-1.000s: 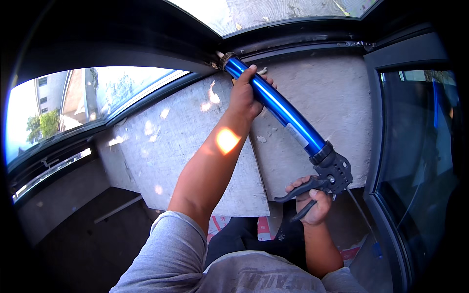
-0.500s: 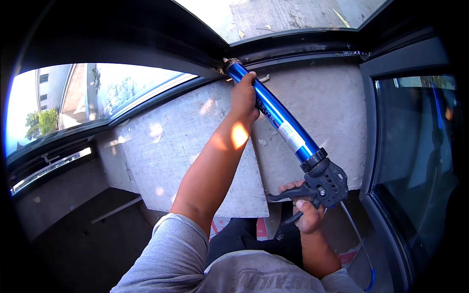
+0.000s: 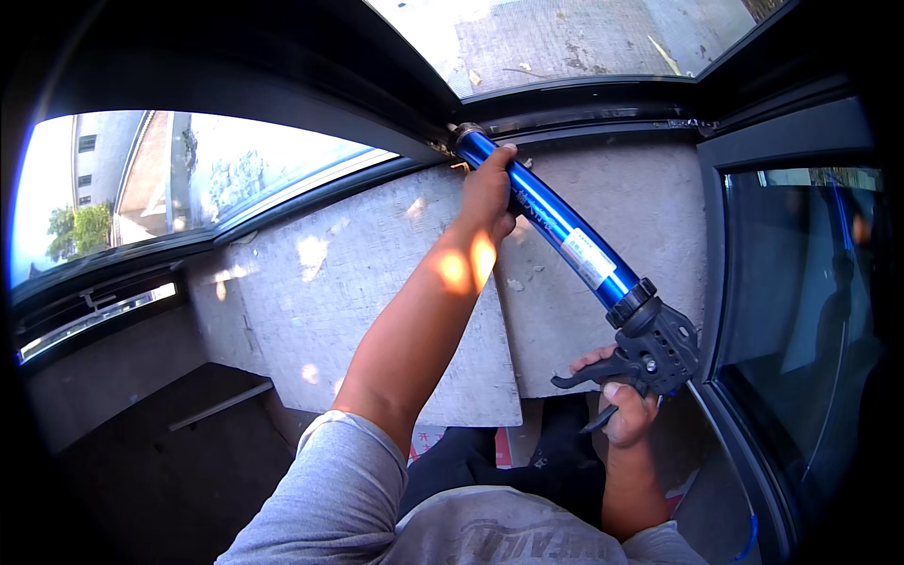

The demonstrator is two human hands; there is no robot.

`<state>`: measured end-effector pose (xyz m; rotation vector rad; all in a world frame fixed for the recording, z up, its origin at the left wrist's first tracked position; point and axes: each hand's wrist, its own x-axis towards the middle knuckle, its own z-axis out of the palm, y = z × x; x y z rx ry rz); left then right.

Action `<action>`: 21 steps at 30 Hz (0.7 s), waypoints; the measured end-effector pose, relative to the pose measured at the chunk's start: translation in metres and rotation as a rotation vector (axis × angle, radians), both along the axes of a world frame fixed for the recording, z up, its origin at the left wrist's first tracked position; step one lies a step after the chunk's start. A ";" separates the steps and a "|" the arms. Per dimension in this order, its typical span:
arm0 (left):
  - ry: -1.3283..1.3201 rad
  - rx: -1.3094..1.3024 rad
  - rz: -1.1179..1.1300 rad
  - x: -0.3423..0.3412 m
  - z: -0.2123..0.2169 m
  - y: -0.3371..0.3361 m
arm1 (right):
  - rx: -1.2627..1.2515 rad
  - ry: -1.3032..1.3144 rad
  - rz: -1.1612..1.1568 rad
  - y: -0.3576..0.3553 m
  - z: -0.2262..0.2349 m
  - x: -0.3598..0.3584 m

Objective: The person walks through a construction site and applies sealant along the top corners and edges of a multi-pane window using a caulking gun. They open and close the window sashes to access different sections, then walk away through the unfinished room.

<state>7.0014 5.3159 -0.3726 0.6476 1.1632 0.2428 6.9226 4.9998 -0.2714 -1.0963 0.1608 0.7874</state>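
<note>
A caulking gun [image 3: 549,217] with a shiny blue barrel and a black handle lies slantwise between my two hands. My left hand [image 3: 489,197] is closed round the barrel close to its front end. At the rear, my right hand [image 3: 629,411] grips the black handle, with the thumb over it and fingers by the trigger lever. The gun's tip is at the corner where the dark window frame [image 3: 584,111] meets the left frame; the exact point of contact is too small to make out. A rod runs back from the handle to a blue end.
Below the frame lies a pale board [image 3: 395,301] on a grey sill [image 3: 612,226]. To the right stands a dark-framed glass panel [image 3: 800,311]. A window [image 3: 217,188] is at the left, above a dark recess with a thin metal strip [image 3: 221,406].
The caulking gun and both hands have shifted right and slightly down in the picture. The window corner has shifted the same way, less at the tip than at the handle. Both grips are unchanged.
</note>
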 end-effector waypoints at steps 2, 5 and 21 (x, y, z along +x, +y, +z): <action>-0.016 -0.013 -0.018 0.001 0.004 0.000 | -0.012 0.013 -0.035 0.002 0.004 0.002; -0.006 -0.025 -0.034 0.001 0.004 0.001 | -0.021 0.028 -0.065 0.003 0.001 0.002; 0.051 0.009 -0.090 0.005 -0.014 0.001 | 0.038 0.057 -0.053 -0.006 -0.036 0.005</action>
